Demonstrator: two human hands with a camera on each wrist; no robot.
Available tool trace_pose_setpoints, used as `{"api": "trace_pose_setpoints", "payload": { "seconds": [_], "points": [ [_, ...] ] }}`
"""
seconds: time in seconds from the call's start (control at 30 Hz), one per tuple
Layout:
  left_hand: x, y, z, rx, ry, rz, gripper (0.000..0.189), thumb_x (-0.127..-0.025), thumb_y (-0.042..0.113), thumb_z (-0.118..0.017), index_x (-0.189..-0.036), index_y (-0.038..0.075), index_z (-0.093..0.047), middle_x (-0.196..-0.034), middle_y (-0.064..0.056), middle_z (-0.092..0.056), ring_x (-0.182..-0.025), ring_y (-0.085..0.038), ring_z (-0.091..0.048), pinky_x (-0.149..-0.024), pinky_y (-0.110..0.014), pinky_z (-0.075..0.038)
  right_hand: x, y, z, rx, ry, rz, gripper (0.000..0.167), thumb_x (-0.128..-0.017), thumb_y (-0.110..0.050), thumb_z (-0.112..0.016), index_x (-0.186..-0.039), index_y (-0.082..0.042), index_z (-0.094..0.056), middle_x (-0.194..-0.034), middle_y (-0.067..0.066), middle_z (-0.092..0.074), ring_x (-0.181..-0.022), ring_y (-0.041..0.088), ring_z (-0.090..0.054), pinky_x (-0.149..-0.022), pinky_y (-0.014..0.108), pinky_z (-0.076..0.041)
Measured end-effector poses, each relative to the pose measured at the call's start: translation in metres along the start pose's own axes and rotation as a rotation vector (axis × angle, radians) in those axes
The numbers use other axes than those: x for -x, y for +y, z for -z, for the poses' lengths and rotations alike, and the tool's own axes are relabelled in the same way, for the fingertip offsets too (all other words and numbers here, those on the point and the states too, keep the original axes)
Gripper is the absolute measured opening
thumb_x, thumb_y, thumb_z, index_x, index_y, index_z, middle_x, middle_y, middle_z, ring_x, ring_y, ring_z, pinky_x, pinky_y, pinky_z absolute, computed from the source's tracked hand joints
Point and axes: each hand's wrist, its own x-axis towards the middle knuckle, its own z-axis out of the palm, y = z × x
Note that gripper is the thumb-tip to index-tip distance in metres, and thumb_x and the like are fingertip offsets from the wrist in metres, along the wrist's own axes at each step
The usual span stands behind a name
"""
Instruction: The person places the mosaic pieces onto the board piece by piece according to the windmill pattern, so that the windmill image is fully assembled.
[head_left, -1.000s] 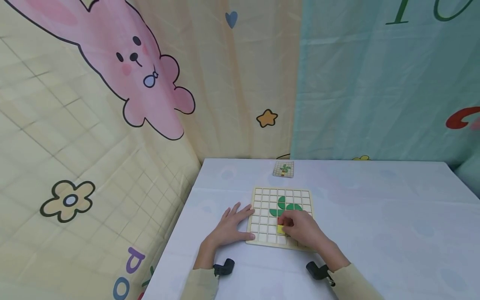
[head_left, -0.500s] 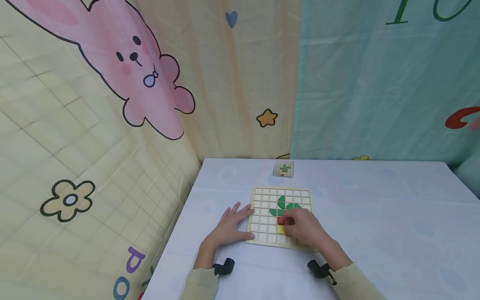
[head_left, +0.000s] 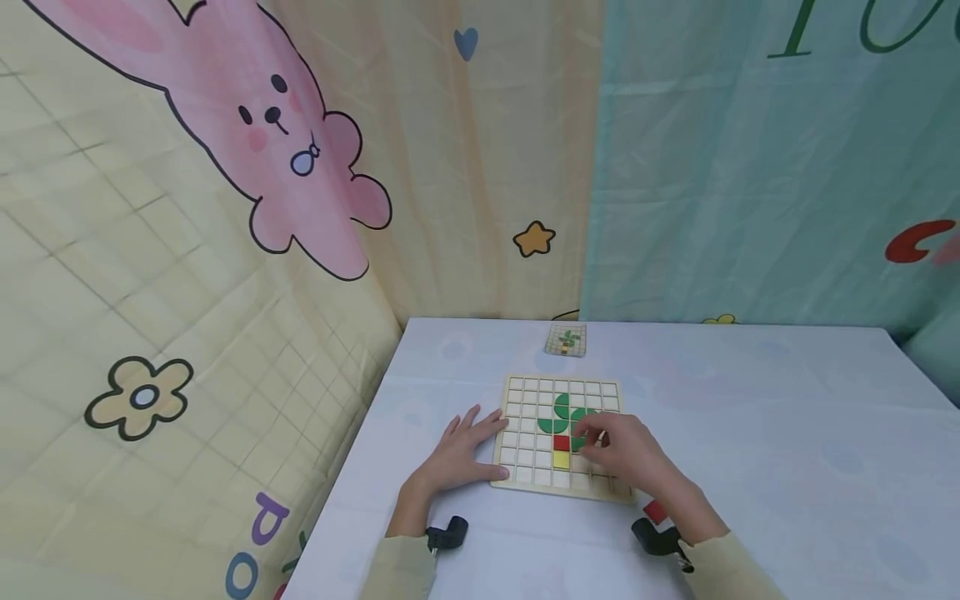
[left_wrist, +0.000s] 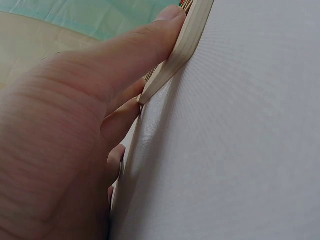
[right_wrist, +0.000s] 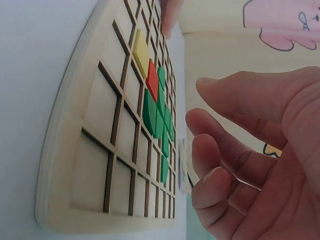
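A wooden grid board (head_left: 525, 468) lies on the table, with green rounded tiles (head_left: 553, 426), a red square tile (head_left: 562, 443) and a yellow square tile (head_left: 561, 460) set in its cells. My left hand (head_left: 459, 457) is spread at the board's left side, thumb and fingertips touching its edge; the left wrist view shows the thumb (left_wrist: 150, 42) on the rim. Over the right part of the board hovers my right hand (head_left: 626, 450), hiding some cells. In the right wrist view its fingers (right_wrist: 205, 150) are loosely bent, and thumb and forefinger stand apart with nothing between them.
A small pattern card (head_left: 566, 340) with a green, red and yellow picture lies near the table's back edge. Another red piece (head_left: 656, 512) lies beside the right wrist. Printed curtains (head_left: 480, 167) hang behind and to the left of the table.
My right hand has drawn back to the right, uncovering the red and yellow tiles on the board. The red piece by the right wrist has come into view. The left hand has stayed put.
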Motion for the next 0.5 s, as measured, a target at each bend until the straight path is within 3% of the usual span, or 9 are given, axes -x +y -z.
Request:
{"api": "trace_pose_setpoints", "payload": {
  "seconds": [0.5],
  "points": [
    [-0.001, -0.002, -0.001, -0.011, -0.005, 0.003, 0.086, -0.081, 0.067, -0.071, -0.155, 0.033, -0.042, -0.162, 0.019, -0.025, -0.154, -0.018, -0.002, -0.123, -0.048, -0.001, 0.018, 0.029, 0.028, -0.010, -0.008, -0.013, 0.019, -0.088, -0.008, -0.075, -0.106, -0.015, -0.074, -0.084, -0.008, -0.062, -0.079, 0.016, -0.056, -0.059, 0.029, -0.050]
  ]
}}
